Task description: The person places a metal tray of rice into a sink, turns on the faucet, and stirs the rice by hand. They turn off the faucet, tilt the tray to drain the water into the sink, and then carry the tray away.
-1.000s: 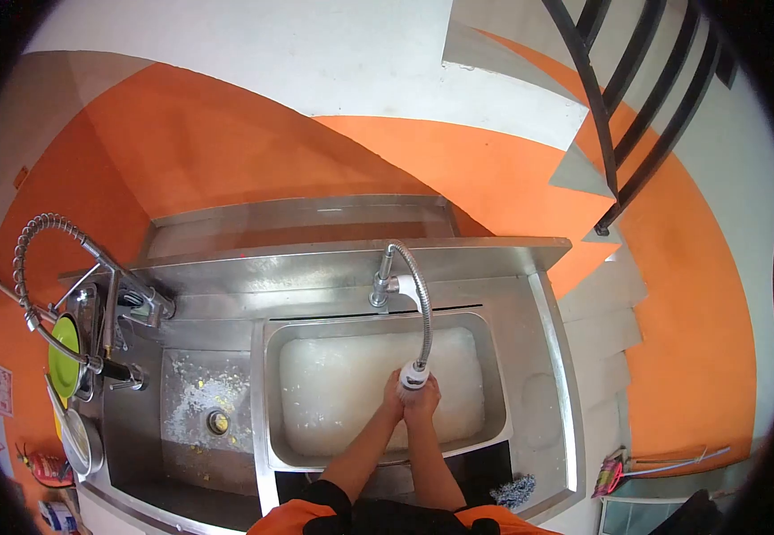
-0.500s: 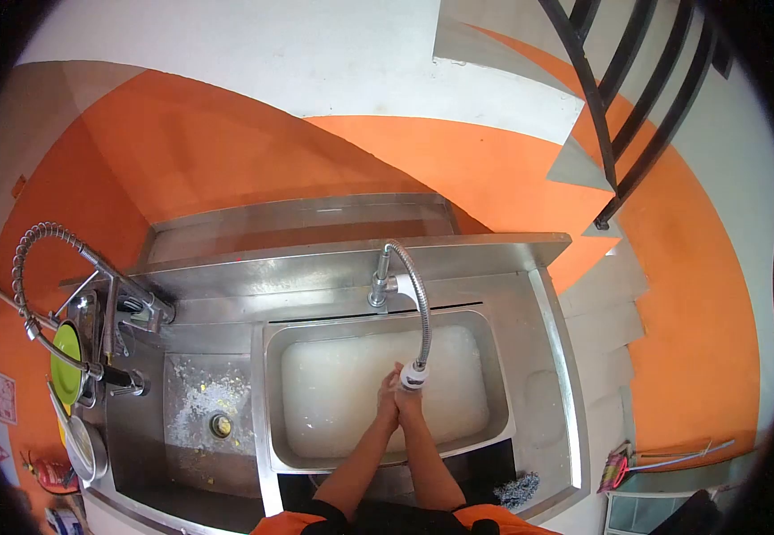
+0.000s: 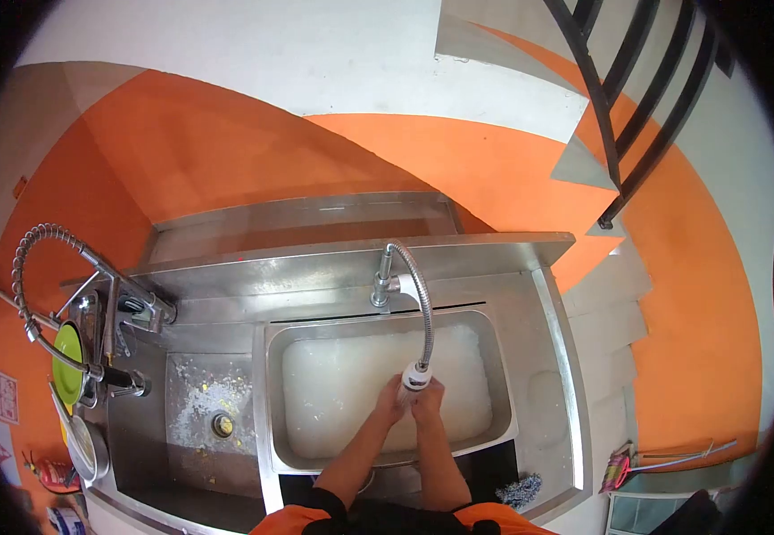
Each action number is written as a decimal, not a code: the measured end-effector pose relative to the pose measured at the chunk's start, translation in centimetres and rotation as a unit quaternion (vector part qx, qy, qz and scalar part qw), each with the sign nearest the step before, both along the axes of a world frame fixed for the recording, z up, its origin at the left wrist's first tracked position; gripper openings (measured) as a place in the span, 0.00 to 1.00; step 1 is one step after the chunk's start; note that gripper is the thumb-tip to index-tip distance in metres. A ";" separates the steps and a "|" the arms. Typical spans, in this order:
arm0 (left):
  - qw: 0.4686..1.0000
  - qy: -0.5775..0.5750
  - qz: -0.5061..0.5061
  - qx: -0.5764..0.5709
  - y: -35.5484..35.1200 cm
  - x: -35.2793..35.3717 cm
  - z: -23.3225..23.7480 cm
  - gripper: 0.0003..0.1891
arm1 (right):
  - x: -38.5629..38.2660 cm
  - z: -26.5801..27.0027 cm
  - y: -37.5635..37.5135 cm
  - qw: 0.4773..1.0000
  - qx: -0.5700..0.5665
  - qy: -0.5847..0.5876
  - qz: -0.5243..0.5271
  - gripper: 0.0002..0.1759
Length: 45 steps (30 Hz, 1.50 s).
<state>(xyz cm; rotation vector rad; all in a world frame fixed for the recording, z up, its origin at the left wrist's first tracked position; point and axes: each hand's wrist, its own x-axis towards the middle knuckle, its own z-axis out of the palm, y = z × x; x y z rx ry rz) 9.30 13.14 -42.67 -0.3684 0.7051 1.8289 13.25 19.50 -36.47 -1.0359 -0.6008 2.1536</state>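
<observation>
While nozzle [image 3: 416, 378] points down, axis near-upright, left hand [image 3: 428, 401], right hand [image 3: 390, 404] alongside; grips unclear.

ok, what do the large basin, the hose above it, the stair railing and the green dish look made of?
Basin: stainless steel, satin; grey sheen.
Hose: probably stainless or chromed metal; glinting ribs.
Stair railing: likely painted metal, dark; slim bent bars.
Green dish: maybe plastic, from its flat, even colour; enamel possible.

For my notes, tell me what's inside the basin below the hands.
Cloudy whitish liquid lies in the basin. The left hand, right hand and tap head cover part of it; its cloudiness hides the bottom.
</observation>
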 end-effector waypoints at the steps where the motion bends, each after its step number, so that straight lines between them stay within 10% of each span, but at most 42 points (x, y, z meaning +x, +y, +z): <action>1: 0.986 0.163 -0.024 -0.011 0.1 0.5 -0.7 0.17 | 0.9 -0.1 1.1 0.987 0.060 -0.136 0.057 0.08; 2: 0.987 0.161 -0.024 -0.012 -0.2 1.0 -1.5 0.17 | 1.5 -0.2 1.9 0.949 0.119 -0.268 0.113 0.11; 5: 0.981 0.186 -0.056 0.001 -1.8 2.1 1.3 0.18 | -0.3 2.1 4.9 0.940 0.289 -0.119 0.136 0.10; 7: 0.724 0.541 -0.376 -0.205 -4.2 2.1 7.5 0.17 | -2.0 5.2 6.8 0.927 0.317 -0.097 0.178 0.10; 14: 0.628 0.682 -0.248 -0.279 -15.6 2.9 11.7 0.16 | -2.5 5.5 7.3 0.907 0.310 -0.068 0.275 0.12; 17: 0.597 0.685 -0.174 -0.379 -19.3 2.5 11.7 0.13 | 0.2 2.9 4.4 0.921 0.152 -0.023 0.358 0.09; 19: 0.598 0.663 -0.120 -0.435 -19.7 3.0 12.0 0.12 | 0.8 0.7 2.0 0.960 -0.183 0.134 0.162 0.08; 24: 0.601 0.612 -0.145 -0.493 -18.0 3.5 14.5 0.08 | 2.0 -1.4 -0.5 0.910 -0.381 0.155 0.044 0.12; 26: 0.577 0.634 -0.107 -0.504 -18.0 3.1 14.6 0.09 | 2.6 0.9 -0.8 0.904 -0.308 0.144 0.259 0.15; 31: 0.609 0.642 -0.080 -0.460 -19.0 3.0 12.0 0.10 | -0.1 1.6 4.2 0.965 0.037 0.074 0.248 0.19; 45: 0.536 0.660 -0.125 -0.511 -18.4 3.4 12.6 0.13 | -11.0 12.8 12.7 0.876 0.292 -0.168 0.345 0.19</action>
